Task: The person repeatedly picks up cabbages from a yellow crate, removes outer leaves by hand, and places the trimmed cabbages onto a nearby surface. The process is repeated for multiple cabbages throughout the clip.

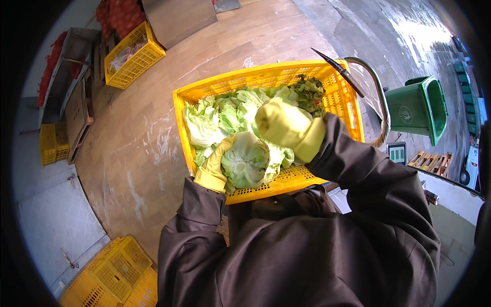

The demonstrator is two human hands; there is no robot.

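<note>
Both my hands wear yellow rubber gloves and are over a yellow plastic crate (pixel 268 188) holding loose lettuce leaves (pixel 230 115). My left hand (pixel 216 163) grips the left side of a round head of lettuce (pixel 245 159) near the crate's near edge. Just above and to the right of that head, my right hand (pixel 285 124) is curled with its back to the camera; its fingertips are hidden, so whether it holds anything cannot be told. Dark, wilted leaves (pixel 308 94) lie in the far right corner. A knife (pixel 341 73) with a dark blade rests across the crate's right rim.
Right of the crate are a curved metal handle (pixel 378 88), a green wheeled bin (pixel 412 107), a scale display (pixel 397 153) and a wooden pallet (pixel 431 163). Another yellow crate (pixel 134 57) stands far left, near red net sacks (pixel 122 19). More yellow crates (pixel 115 272) are stacked at lower left.
</note>
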